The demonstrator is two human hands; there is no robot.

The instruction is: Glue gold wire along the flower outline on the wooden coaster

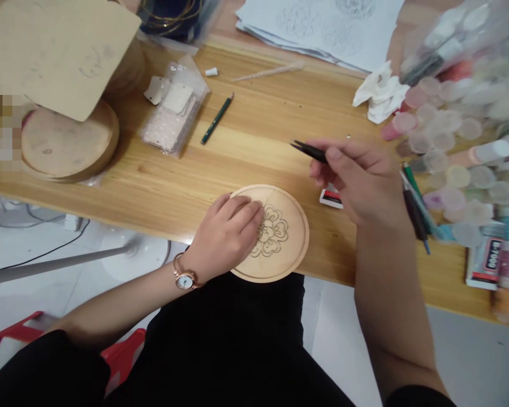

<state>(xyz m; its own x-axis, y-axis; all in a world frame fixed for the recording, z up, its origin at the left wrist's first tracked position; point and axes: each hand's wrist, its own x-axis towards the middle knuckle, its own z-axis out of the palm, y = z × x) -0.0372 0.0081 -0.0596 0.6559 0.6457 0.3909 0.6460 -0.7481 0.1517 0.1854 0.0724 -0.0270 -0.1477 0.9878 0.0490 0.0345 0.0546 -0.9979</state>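
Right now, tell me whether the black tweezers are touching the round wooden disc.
No: the right hand holds the tweezers over the table, apart from the wooden disc, where only the left hand rests.

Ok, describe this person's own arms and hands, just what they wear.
The left hand and right hand are bare, with no gloves and no rings showing. The left wrist carries a rose-gold watch with a small round pale dial. The forearms are uncovered; a black left sleeve and black right sleeve start higher up.

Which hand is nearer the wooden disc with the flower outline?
Left. The left hand rests on the disc, covering its left part. The right hand, holding black tweezers, is apart, off to its right.
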